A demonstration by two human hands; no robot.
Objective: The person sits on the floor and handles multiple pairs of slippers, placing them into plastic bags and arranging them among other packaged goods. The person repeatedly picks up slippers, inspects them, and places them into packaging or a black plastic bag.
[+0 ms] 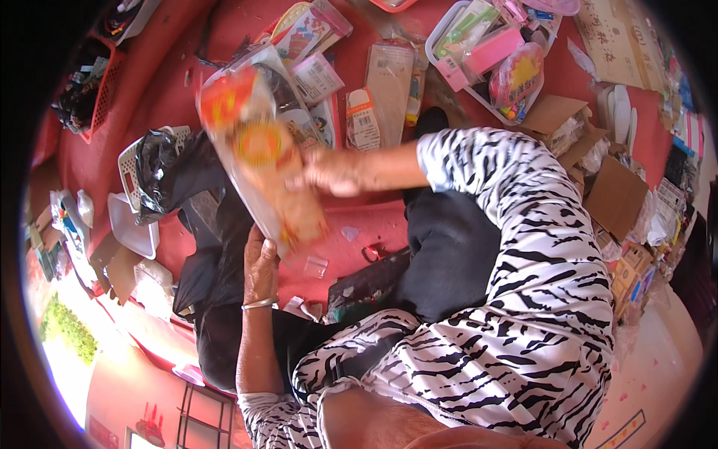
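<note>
A long clear plastic package [269, 163] with orange and yellow print stands tilted before me, blurred. My left hand [261, 261], a bracelet at its wrist, holds the package's lower left edge; part of its grip is hidden behind the package. At the package's right side is my right hand [328, 171], also blurred, its fingers touching or very near the plastic; whether they grip it cannot be told. Behind the package lie flat packaged goods [314, 78]. A black plastic bag [210, 224] hangs to the left of it.
A tub of packaged goods [429, 50] sits at the upper right, near open cardboard boxes [617, 196]. Red basket [104, 90], white basket [126, 168] and translucent tray [134, 230] are at the left. A small clear bag [316, 266] and a red-handled item [372, 254] lie on red cloth.
</note>
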